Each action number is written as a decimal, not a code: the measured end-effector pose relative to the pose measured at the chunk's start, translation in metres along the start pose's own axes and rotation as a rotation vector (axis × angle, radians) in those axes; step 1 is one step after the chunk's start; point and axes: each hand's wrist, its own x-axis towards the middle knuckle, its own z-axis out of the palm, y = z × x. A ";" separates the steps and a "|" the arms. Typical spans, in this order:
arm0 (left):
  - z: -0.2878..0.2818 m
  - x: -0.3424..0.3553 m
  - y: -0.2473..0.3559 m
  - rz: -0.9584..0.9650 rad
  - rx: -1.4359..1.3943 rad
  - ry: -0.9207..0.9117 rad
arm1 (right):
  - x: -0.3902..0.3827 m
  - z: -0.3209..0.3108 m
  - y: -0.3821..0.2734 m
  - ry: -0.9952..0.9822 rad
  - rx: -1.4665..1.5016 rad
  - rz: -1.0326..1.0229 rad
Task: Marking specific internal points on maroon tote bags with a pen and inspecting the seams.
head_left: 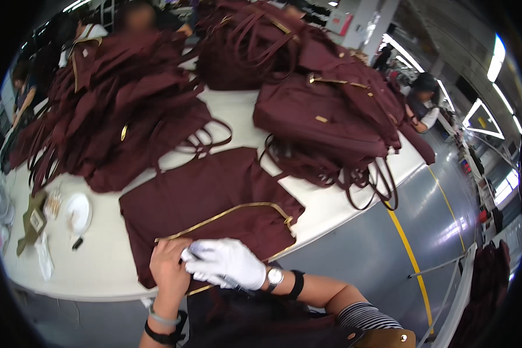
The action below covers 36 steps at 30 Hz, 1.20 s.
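- The left hand [169, 268], bare, rests at 6 o'clock on the near edge of a flat maroon bag panel [206, 203]; its fingers are curled down onto the fabric, pinning it beside the gold zipper [226, 213].
- The right hand [229, 264], in a white glove, lies just beside and partly over the left; its fingers are clenched around a thin dark pen-like tool [229, 281], whose tip sits where the two hands meet.
- The panel lies at the picture's centre on the white surface [98, 255], its zipper running from 7 toward 3 o'clock.
- At 10 o'clock, a heap of maroon fabric pieces [116, 110] with loose straps.
- At 1 o'clock, a stack of finished maroon bags [325, 122], handles hanging over the surface edge.
- At 9 o'clock, a small white dish [79, 212] and scraps.
- A grey floor with a yellow line [412, 255] at 4 o'clock.
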 end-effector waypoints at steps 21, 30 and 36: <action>-0.008 -0.003 0.009 0.053 0.097 -0.011 | -0.112 -0.101 0.039 0.623 0.161 0.516; 0.045 -0.009 0.075 0.109 0.069 -0.247 | -0.109 -0.055 0.047 0.654 0.358 0.401; 0.082 0.003 0.077 0.094 0.179 -0.200 | -0.109 -0.035 0.054 0.722 0.294 0.310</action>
